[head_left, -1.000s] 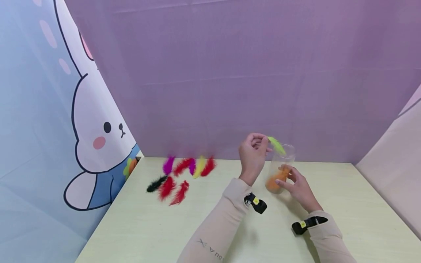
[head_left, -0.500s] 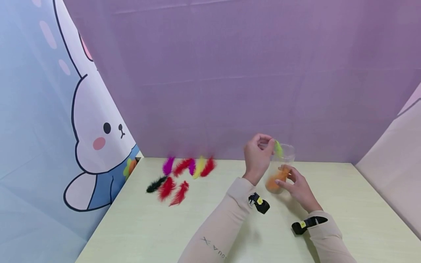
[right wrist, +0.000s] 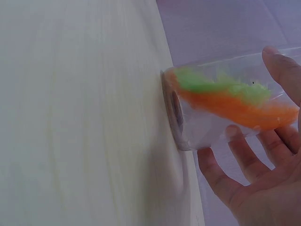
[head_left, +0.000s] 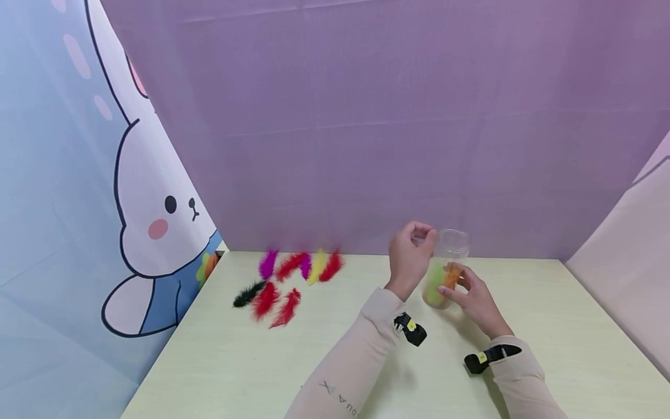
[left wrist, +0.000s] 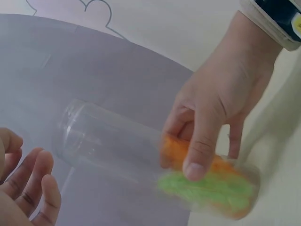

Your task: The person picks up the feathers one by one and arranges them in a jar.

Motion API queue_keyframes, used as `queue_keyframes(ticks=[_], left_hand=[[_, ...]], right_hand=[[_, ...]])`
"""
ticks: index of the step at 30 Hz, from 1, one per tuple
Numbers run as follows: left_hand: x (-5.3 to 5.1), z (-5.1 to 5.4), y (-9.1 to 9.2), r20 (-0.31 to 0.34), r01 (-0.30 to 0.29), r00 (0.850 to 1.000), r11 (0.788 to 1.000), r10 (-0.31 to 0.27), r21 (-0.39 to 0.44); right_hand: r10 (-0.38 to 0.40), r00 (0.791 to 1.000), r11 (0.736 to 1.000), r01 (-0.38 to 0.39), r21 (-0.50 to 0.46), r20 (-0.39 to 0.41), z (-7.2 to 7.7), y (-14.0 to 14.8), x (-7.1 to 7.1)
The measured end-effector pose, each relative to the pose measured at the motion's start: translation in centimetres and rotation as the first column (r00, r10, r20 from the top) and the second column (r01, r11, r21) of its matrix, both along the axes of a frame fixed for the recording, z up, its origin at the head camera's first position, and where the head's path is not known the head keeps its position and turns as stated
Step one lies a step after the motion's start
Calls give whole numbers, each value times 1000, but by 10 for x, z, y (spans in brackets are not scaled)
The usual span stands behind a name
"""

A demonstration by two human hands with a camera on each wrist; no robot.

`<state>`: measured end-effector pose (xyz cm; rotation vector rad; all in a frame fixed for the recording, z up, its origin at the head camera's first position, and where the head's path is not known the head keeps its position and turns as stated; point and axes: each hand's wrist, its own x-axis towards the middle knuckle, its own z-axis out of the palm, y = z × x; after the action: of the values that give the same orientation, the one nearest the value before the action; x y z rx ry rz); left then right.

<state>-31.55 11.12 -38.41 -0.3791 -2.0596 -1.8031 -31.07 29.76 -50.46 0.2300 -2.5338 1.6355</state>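
Observation:
A tall clear plastic jar (head_left: pixel 453 247) stands upright on the table, its mouth uncovered. My right hand (head_left: pixel 478 305) holds it low on the side, thumb and fingers around the wall. Inside the jar, a lime-green feather (left wrist: pixel 207 188) lies against an orange feather (right wrist: pixel 235 112), both near the bottom. Just left of the jar's rim hovers my left hand (head_left: pixel 410 259), apart from the jar. Its fingers are loosely bent with nothing seen between them in the left wrist view.
Left on the table lie several loose feathers: a black feather (head_left: pixel 249 294), a yellow feather (head_left: pixel 317 266), a purple feather (head_left: pixel 268 265) and red ones such as a red feather (head_left: pixel 287 308). A purple cloth (head_left: pixel 335 128) hangs behind the table.
My left hand carried the green feather right to the jar's mouth and let it go. The feather dropped inside beside the orange one. My right hand has kept its grip in place.

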Motion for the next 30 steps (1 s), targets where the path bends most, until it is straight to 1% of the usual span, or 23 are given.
queue_keyframes(ticks=[7, 12, 18, 22, 26, 27, 30], left_hand=[[3, -16, -11, 43, 5, 999, 1000, -5, -8], [4, -30, -23, 69, -15, 997, 1000, 16, -15], [2, -51, -47, 115, -66, 991, 997, 70, -35], [5, -62, -67, 143, -97, 984, 994, 104, -54], [10, -70, -86, 161, -128, 976, 985, 146, -118], [11, -71, -91, 162, -136, 974, 980, 159, -149], [15, -75, -106, 166, -152, 966, 953, 200, -260]], right_hand=[[4, 1000, 1000, -4, 3, 16, 4, -1, 2], [3, 1000, 1000, -3, 2, 23, 4, 0, 2], [7, 1000, 1000, -8, 6, 17, 2, 1, 1], [9, 999, 1000, -10, 5, 31, 3, 1, 1], [6, 999, 1000, -6, 8, 44, 3, 1, 0], [5, 999, 1000, -6, 8, 47, 3, 2, 0], [5, 999, 1000, -5, 9, 52, 2, 2, 0]])
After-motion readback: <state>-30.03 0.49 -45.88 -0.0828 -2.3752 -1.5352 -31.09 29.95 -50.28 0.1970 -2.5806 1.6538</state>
